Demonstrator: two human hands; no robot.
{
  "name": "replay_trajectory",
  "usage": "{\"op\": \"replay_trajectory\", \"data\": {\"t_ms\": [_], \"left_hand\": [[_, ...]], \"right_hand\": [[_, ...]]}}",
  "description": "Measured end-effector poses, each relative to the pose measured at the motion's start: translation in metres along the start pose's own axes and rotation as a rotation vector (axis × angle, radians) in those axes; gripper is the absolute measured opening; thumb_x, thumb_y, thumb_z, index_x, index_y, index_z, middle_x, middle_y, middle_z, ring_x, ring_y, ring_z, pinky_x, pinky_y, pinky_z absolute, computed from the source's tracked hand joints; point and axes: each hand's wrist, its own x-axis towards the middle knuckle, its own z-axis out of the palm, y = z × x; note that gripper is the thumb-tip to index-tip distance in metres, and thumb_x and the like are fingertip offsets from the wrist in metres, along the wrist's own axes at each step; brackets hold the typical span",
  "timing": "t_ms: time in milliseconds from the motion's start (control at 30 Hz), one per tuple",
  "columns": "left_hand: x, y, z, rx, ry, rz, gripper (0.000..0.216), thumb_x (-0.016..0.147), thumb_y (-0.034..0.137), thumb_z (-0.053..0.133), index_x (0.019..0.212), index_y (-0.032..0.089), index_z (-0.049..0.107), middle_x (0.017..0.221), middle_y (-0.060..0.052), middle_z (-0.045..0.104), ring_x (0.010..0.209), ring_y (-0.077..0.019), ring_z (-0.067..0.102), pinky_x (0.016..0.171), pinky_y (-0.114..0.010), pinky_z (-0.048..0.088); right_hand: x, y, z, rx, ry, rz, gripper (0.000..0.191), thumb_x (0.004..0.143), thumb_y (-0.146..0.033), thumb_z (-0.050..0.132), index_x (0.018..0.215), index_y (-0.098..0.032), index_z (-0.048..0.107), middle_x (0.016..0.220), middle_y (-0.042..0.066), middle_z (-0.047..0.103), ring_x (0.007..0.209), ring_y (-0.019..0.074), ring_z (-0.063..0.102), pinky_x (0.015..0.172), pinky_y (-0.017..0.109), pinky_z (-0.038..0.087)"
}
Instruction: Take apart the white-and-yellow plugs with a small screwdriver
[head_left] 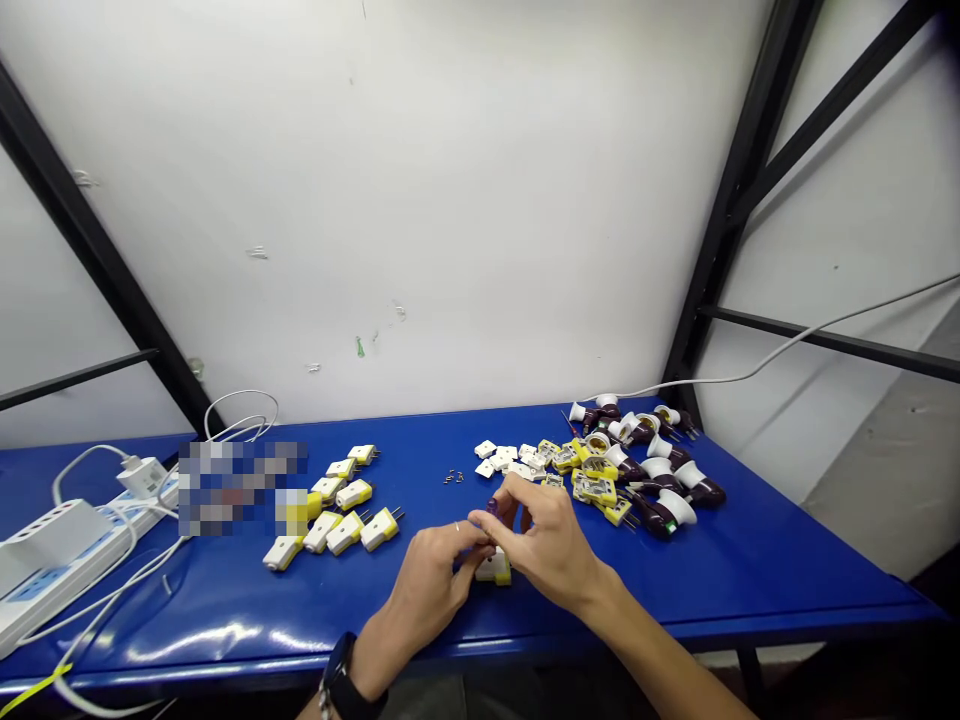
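Near the table's front edge, my right hand (pixel 547 535) is closed around the small purple handle of what looks like a screwdriver (pixel 493 508), held upright. Its shaft and tip are hidden by fingers. My left hand (pixel 439 575) is closed too, its fingertips meeting just below the handle; what they pinch is hidden. Directly under both hands, a white and yellow electrical plug (pixel 493 570) lies on the table, partly covered by fingers. A few small screws (pixel 454 477) lie beyond my hands.
White-topped yellow plugs (pixel 345 533) lie at the left. White covers (pixel 506 458) and open yellow plug halves (pixel 594 488) lie right of centre, near several purple and white lamp holders (pixel 667 475). A power strip (pixel 67 560) with cables occupies the blue table's (pixel 247 600) left end.
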Motion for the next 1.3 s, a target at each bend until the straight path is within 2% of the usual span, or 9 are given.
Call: {"op": "replay_trajectory", "data": {"t_ms": [100, 200, 300, 400, 600, 767, 933, 1167, 1300], "left_hand": [[-0.0007, -0.0005, 0.0003, 0.06, -0.005, 0.025, 0.026, 0.093, 0.013, 0.047, 0.084, 0.02, 0.071, 0.079, -0.005, 0.075, 0.07, -0.0195, 0.068, 0.064, -0.026, 0.044], [0.0005, 0.0018, -0.0002, 0.098, -0.021, 0.023, 0.029, 0.095, 0.013, 0.044, 0.081, 0.02, 0.068, 0.077, -0.005, 0.074, 0.068, -0.019, 0.066, 0.062, -0.026, 0.042], [0.002, 0.0042, -0.0002, 0.088, -0.029, 0.013, 0.022, 0.095, 0.016, 0.049, 0.087, 0.021, 0.069, 0.085, -0.005, 0.074, 0.075, -0.0202, 0.067, 0.067, -0.027, 0.045], [0.0026, 0.0024, 0.0022, 0.072, 0.026, -0.013, 0.014, 0.092, 0.019, 0.057, 0.087, 0.022, 0.07, 0.084, -0.004, 0.075, 0.075, -0.0211, 0.068, 0.068, -0.028, 0.046], [0.003, -0.0013, 0.0027, 0.048, 0.024, -0.014, 0.022, 0.093, 0.016, 0.052, 0.086, 0.022, 0.071, 0.081, -0.004, 0.077, 0.07, -0.02, 0.07, 0.066, -0.027, 0.046], [0.0022, 0.0025, -0.0008, 0.087, -0.032, -0.004, 0.026, 0.094, 0.013, 0.047, 0.087, 0.022, 0.07, 0.081, -0.004, 0.076, 0.071, -0.02, 0.069, 0.064, -0.026, 0.042], [0.0024, 0.005, -0.0017, 0.107, -0.036, -0.007, 0.029, 0.097, 0.014, 0.045, 0.084, 0.021, 0.069, 0.081, -0.004, 0.076, 0.069, -0.0193, 0.067, 0.063, -0.026, 0.04], [0.0017, 0.0056, 0.0015, 0.054, 0.027, -0.037, 0.013, 0.091, 0.017, 0.06, 0.089, 0.023, 0.071, 0.083, -0.003, 0.076, 0.074, -0.0207, 0.07, 0.067, -0.026, 0.045], [0.0017, 0.0001, 0.0055, 0.107, 0.059, -0.006, 0.021, 0.093, 0.015, 0.054, 0.086, 0.022, 0.072, 0.078, -0.003, 0.076, 0.068, -0.0194, 0.069, 0.063, -0.025, 0.042]], "right_hand": [[-0.0032, 0.0012, 0.0028, 0.038, 0.023, 0.013, 0.01, 0.086, -0.03, 0.072, 0.087, -0.022, 0.067, 0.071, -0.001, 0.07, 0.056, 0.0145, 0.063, 0.052, 0.024, 0.049], [-0.0055, 0.0022, 0.0012, 0.117, -0.058, -0.013, 0.026, 0.093, -0.026, 0.063, 0.119, -0.022, 0.066, 0.098, 0.005, 0.077, 0.063, 0.015, 0.068, 0.056, 0.025, 0.054], [-0.0059, 0.0029, -0.0002, 0.055, -0.036, -0.087, 0.018, 0.097, -0.022, 0.057, 0.107, -0.022, 0.072, 0.089, 0.005, 0.078, 0.066, 0.0166, 0.069, 0.063, 0.028, 0.056], [-0.0058, 0.0033, 0.0003, 0.01, 0.023, -0.08, 0.011, 0.094, -0.028, 0.064, 0.089, -0.022, 0.073, 0.072, 0.002, 0.073, 0.061, 0.0171, 0.067, 0.059, 0.027, 0.054], [-0.0065, 0.0044, -0.0021, 0.142, -0.052, 0.006, 0.026, 0.095, -0.025, 0.06, 0.118, -0.022, 0.071, 0.096, 0.006, 0.079, 0.066, 0.0162, 0.07, 0.054, 0.025, 0.054], [-0.0051, 0.0035, -0.0001, 0.023, 0.056, -0.004, 0.006, 0.089, -0.026, 0.069, 0.09, -0.022, 0.072, 0.071, 0.001, 0.073, 0.062, 0.017, 0.067, 0.057, 0.027, 0.053], [-0.006, 0.0027, -0.0011, 0.11, -0.01, -0.004, 0.025, 0.092, -0.025, 0.064, 0.117, -0.023, 0.068, 0.098, 0.006, 0.077, 0.067, 0.0166, 0.069, 0.053, 0.025, 0.052], [-0.0074, 0.0039, 0.0009, -0.02, 0.036, -0.07, 0.011, 0.093, -0.025, 0.065, 0.085, -0.021, 0.072, 0.07, 0.001, 0.071, 0.061, 0.0169, 0.065, 0.061, 0.027, 0.052], [-0.009, 0.0064, 0.0024, 0.089, 0.003, -0.032, 0.018, 0.092, -0.026, 0.065, 0.107, -0.02, 0.072, 0.086, 0.004, 0.077, 0.066, 0.0165, 0.068, 0.055, 0.025, 0.051]]}}
